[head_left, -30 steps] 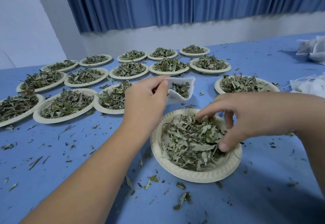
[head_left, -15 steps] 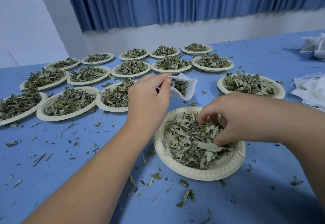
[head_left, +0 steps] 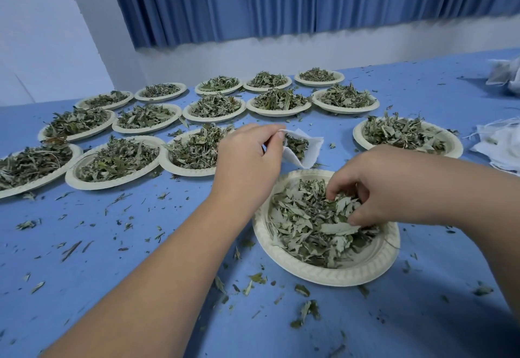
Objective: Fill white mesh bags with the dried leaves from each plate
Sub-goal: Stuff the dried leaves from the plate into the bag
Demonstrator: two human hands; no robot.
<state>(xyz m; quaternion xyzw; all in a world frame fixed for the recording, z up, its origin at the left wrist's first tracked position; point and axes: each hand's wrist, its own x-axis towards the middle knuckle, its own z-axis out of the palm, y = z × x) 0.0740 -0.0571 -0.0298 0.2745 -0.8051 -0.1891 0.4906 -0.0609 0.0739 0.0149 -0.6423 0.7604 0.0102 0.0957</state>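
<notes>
A cream paper plate [head_left: 318,272] heaped with pale dried leaves [head_left: 306,228] sits in front of me on the blue table. My right hand [head_left: 377,186] is down in the pile at the plate's far right, its fingers and thumb curled round a bunch of leaves. Just beyond the plate my left hand [head_left: 247,160] pinches the rim of a white mesh bag [head_left: 309,146] and holds its mouth open. Some leaves lie inside the bag.
Several more plates of dried leaves [head_left: 118,160] stand in rows across the left and back, and one plate [head_left: 405,138] is at the right. White mesh bags [head_left: 501,149] lie at the right edge. Leaf crumbs litter the blue table [head_left: 112,245].
My right hand's fingers have closed from a spread reach into a grip on leaves in the plate. My left hand still holds the bag, tilted a little lower.
</notes>
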